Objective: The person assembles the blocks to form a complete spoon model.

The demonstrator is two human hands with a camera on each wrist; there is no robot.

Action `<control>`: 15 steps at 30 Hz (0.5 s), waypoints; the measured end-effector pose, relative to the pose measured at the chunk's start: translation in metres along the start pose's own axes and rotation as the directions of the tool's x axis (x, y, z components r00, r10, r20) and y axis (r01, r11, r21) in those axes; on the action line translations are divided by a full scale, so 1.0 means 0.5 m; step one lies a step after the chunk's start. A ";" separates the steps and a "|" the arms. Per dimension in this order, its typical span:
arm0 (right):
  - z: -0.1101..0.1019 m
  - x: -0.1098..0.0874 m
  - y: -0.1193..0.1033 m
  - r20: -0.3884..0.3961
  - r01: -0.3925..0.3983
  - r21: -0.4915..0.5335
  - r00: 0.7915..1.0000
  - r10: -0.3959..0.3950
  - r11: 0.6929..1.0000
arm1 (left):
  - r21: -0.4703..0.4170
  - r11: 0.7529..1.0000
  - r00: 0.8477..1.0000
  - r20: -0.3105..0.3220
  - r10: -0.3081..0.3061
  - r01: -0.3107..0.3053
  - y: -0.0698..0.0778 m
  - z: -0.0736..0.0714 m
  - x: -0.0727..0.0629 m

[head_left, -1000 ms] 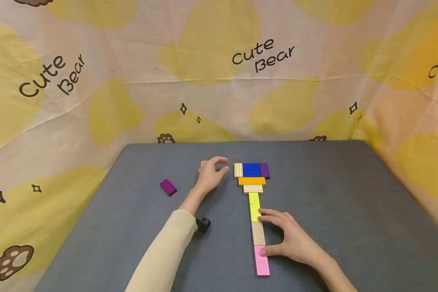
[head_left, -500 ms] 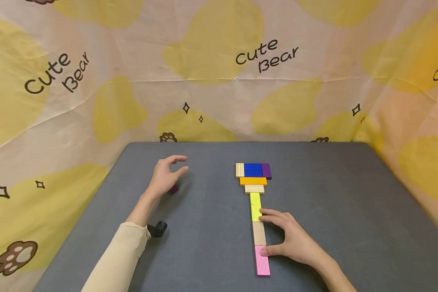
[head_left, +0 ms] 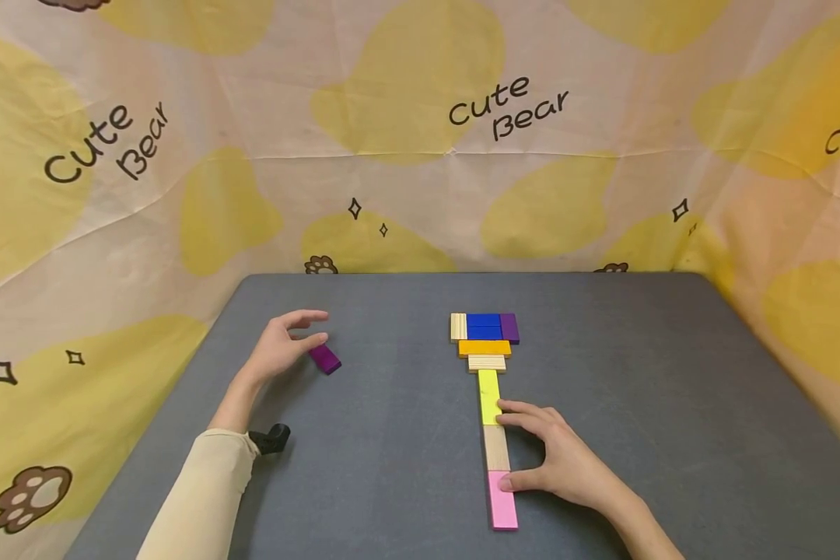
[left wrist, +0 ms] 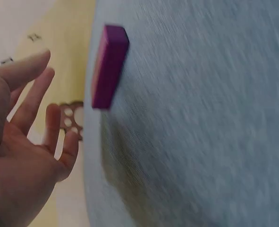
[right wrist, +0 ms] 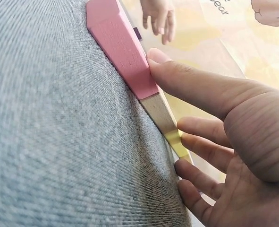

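A purple block (head_left: 326,359) lies alone on the left of the table. My left hand (head_left: 280,344) hovers beside it with thumb and fingers spread; the left wrist view shows a gap between the fingers and the purple block (left wrist: 111,68). My right hand (head_left: 567,463) rests against a line of end-to-end blocks: its thumb touches the pink block (head_left: 502,509), and two fingertips touch the yellow block (head_left: 488,393). Between those two lies a plain wooden block (head_left: 495,448). The right wrist view shows the thumb at the side of the pink block (right wrist: 125,52).
Beyond the line lie a short striped wooden block (head_left: 486,363) and an orange block (head_left: 484,348) crosswise. Past them, two blue blocks (head_left: 484,320) sit between a striped wooden block (head_left: 458,327) and a dark purple one (head_left: 509,328). Printed cloth (head_left: 399,101) hangs around the grey table (head_left: 637,373).
My left hand has moved left from near the blue blocks, over the purple block and on to its left side. The right hand and the line of blocks have stayed put.
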State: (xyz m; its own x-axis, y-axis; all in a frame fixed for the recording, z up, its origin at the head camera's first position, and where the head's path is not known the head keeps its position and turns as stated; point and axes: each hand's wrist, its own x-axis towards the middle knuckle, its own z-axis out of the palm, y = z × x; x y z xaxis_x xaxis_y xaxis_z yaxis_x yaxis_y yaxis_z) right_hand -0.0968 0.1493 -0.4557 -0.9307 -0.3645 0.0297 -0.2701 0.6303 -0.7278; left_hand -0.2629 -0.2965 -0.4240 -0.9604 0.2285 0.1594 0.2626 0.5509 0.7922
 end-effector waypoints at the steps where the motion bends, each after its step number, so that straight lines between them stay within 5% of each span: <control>1: 0.000 0.000 0.000 -0.001 0.002 -0.001 1.000 -0.002 1.000 | -0.004 1.000 1.000 0.008 -0.013 0.013 -0.008 -0.003 -0.002; 7: 0.000 0.003 -0.001 0.001 0.003 -0.005 1.000 -0.003 1.000 | -0.028 0.996 0.996 0.040 -0.078 0.079 -0.046 -0.019 -0.016; 15: 0.000 0.001 -0.002 0.008 -0.018 0.004 1.000 0.018 1.000 | -0.082 0.992 0.989 0.121 -0.083 0.093 -0.074 -0.024 -0.024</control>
State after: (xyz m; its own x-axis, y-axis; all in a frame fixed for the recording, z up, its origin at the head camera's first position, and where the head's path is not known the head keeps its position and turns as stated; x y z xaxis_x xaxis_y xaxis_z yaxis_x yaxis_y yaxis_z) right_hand -0.0972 0.1485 -0.4548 -0.9334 -0.3586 0.0113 -0.2523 0.6337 -0.7313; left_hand -0.2621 -0.3290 -0.4481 -0.9604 0.2777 0.0210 0.1636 0.5018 0.8493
